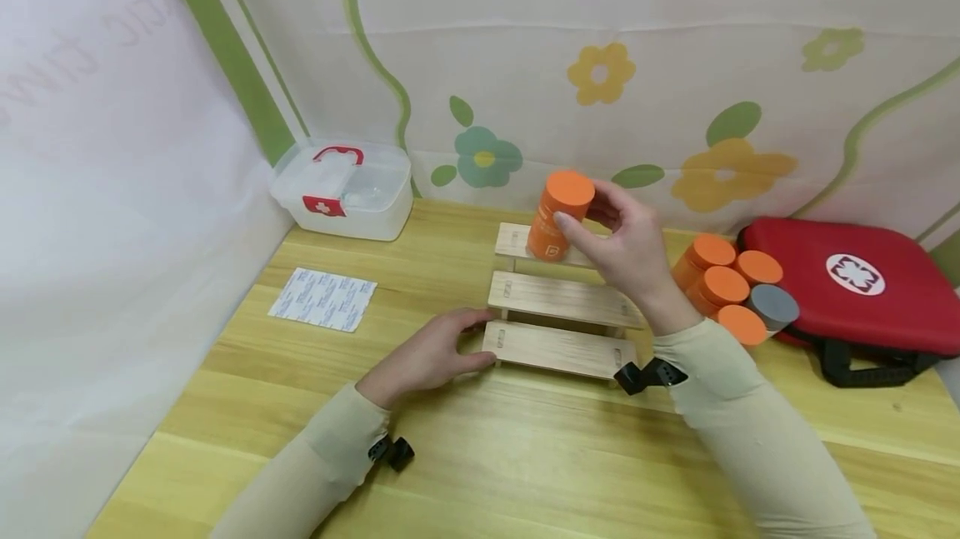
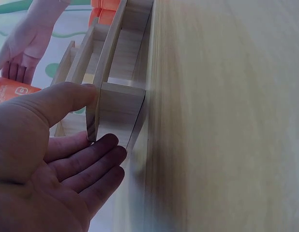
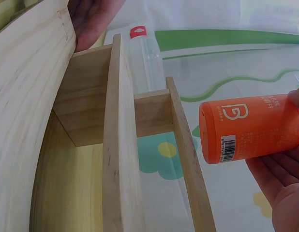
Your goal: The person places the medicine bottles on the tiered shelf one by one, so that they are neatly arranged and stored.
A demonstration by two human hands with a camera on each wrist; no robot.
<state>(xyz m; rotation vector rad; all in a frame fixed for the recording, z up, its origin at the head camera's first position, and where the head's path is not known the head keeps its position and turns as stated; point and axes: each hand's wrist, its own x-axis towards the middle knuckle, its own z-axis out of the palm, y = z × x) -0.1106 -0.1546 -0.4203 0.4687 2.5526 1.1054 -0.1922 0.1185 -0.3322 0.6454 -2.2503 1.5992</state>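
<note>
Pinching one bottle (image 1: 553, 227) just above the rack (image 1: 558, 297), the right hand (image 1: 630, 247) seems barely begun; the left hand (image 1: 438, 351) pinches the rack's end; five bottles (image 1: 726, 285) by the case (image 1: 892, 285) look left to do.

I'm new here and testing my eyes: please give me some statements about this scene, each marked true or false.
1. The right hand holds an orange bottle. True.
2. Both hands hold bottles. False: the left hand touches the wooden rack.
3. More bottles stand beside a red case. True.
4. All their lids are orange. False: there is one gray lid.
5. The case lies left of the rack. False: it lies to the right.
</note>
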